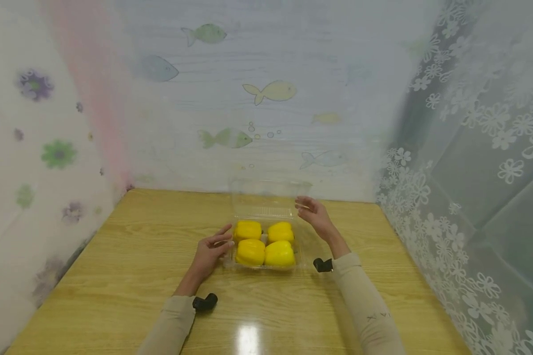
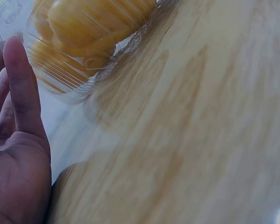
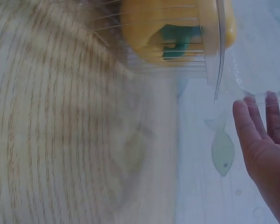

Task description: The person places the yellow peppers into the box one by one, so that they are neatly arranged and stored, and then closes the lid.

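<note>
Only overhead, four peppers, both hands visible

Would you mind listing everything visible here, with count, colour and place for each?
Peppers: four, yellow, two by two inside the container.
Container: one, clear plastic, lid raised at the back, centre of the table.
Table: one, light wood, fills the foreground.
Backdrop: pale blue with fish, behind the table; flowered sheet on the left, white lace on the right.
Wrist cameras: two, black, one on each wrist.
Sleeves: two, beige, at the bottom.
Left hand: one, fingers straight, against the container's left side.
Right hand: one, fingers relaxed, at the lid's right edge.
</note>
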Motion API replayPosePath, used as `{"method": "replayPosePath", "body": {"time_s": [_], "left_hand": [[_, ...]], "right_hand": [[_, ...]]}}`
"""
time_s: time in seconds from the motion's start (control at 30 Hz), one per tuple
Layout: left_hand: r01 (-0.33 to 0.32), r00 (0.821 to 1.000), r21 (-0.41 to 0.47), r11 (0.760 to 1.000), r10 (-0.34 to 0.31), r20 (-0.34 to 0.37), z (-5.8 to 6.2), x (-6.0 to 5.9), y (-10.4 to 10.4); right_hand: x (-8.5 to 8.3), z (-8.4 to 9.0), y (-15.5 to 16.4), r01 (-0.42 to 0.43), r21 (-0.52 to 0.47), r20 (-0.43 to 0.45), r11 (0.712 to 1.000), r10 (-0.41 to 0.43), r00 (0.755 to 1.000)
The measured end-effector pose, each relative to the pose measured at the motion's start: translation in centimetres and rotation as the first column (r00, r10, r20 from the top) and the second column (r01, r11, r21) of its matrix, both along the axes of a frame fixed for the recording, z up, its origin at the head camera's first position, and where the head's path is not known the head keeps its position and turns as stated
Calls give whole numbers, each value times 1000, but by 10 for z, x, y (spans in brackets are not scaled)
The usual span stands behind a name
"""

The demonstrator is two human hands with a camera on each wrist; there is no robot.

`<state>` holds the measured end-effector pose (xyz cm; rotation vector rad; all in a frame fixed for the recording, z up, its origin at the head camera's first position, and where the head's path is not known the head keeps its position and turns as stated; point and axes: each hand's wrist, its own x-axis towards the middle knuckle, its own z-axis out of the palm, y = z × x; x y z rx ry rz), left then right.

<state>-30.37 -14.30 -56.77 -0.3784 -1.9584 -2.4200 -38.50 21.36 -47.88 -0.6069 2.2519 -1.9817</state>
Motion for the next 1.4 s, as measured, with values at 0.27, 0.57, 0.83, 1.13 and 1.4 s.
{"method": "replayPosePath", "body": {"time_s": [0.27,0.57,0.83,1.13,1.4], "left_hand": [[8,1000,-3,1000,-8,-9,2,1,0],[5,1000,-6,1000,-5,-9,2,0,1],[0,1000,-18,1000,-1,-13,2,0,0],[5,1000,4,1000,-5,-15,1,1,0],[-5,1000,25,1000,5,10,1,0,0]], "right_hand": [[3,-2,4,-6,30,-12,1000,6,1000],[6,0,10,-34,24,-28,999,34,999],[11,1,21,-162,-129,59,978,171,984],[24,4,23,-196,-226,130,954,229,965],[33,4,27,-222,-41,56,974,224,973]]}}
